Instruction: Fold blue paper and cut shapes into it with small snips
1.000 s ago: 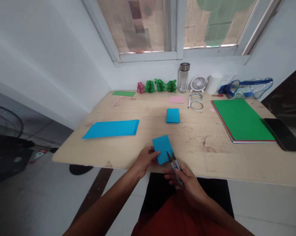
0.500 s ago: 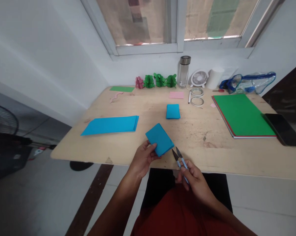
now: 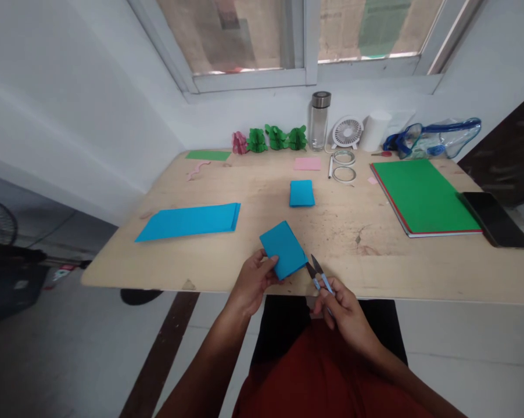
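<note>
Above the table's front edge, my left hand [image 3: 254, 280] pinches a folded blue paper [image 3: 283, 248], thumb on top and fingers underneath. My right hand [image 3: 341, 306] is closed around the pale blue handles of small thread snips [image 3: 321, 280]. Their two dark blades are spread apart, and the tips are at the paper's lower right corner; one blade appears to touch or overlap it there. Just beyond lies a smaller-looking folded blue square [image 3: 302, 193]. To the left rests a long blue paper strip [image 3: 187, 221], layered at its right end.
Green sheets on a red-edged pad [image 3: 425, 197] and a black phone [image 3: 496, 219] lie at the right. Along the wall stand green paper shapes [image 3: 277, 137], a glass bottle [image 3: 319, 123], a small white fan [image 3: 347, 132] and a clear blue-trimmed pouch [image 3: 438, 139]. Tape rings [image 3: 344, 174] lie before the fan.
The snips have come closer to the corner of the folded paper, with their blades still apart. My left hand keeps its pinch. The whole view has shifted slightly.
</note>
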A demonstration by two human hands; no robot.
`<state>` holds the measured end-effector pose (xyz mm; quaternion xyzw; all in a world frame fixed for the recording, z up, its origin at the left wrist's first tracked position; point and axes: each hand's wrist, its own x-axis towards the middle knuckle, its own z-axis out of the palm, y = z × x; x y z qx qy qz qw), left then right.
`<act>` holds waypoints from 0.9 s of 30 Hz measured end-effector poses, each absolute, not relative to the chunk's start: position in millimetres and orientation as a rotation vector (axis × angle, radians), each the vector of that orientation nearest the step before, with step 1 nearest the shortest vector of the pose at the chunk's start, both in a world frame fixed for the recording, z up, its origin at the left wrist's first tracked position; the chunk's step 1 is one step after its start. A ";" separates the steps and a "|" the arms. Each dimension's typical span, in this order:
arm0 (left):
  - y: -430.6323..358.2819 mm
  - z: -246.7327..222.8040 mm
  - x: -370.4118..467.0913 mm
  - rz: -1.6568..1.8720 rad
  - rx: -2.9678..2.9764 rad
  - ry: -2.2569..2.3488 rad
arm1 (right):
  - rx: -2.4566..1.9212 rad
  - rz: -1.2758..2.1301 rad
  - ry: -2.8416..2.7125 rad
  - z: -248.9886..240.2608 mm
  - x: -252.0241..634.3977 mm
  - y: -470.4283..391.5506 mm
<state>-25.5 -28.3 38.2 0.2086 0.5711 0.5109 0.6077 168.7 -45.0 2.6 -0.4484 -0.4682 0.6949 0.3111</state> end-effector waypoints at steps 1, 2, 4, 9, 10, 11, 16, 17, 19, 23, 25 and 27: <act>-28.9 38.0 -25.8 1.172 0.502 1.327 | -1.192 1.832 -1.234 2.7 168.7 -45.6; -29.9 37.5 -26.1 1.160 0.524 1.337 | -1.202 1.833 -1.229 2.6 168.6 -46.4; -32.9 35.5 -26.9 1.132 0.569 1.364 | -1.215 1.852 -1.210 1.0 168.3 -49.1; -42.4 26.1 -29.4 1.022 0.713 1.479 | -1.206 1.931 -1.118 -10.8 167.3 -60.7; -44.0 24.1 -30.3 0.985 0.760 1.502 | -1.212 1.941 -1.093 -13.2 167.2 -63.1; -45.5 22.2 -31.3 0.939 0.817 1.532 | -1.221 1.948 -1.071 -15.1 167.4 -65.3; -54.7 15.8 -33.9 0.518 1.371 2.034 | -1.246 1.959 -1.042 -18.6 169.0 -71.5; -57.0 15.5 -33.0 0.432 1.526 2.166 | -1.247 1.959 -1.036 -18.7 169.1 -72.0; -61.4 14.9 -29.7 0.342 1.844 2.327 | -1.250 1.961 -1.020 -19.5 168.6 -72.8; -67.1 7.9 -22.7 0.389 2.450 2.086 | -1.257 1.950 -0.994 -23.5 165.5 -74.1; -68.9 -0.6 -22.0 0.349 2.598 1.891 | -1.262 1.952 -0.972 -25.5 163.9 -74.9; -70.4 -10.6 -23.2 0.275 2.629 1.808 | -1.268 1.975 -0.925 -26.6 162.9 -75.8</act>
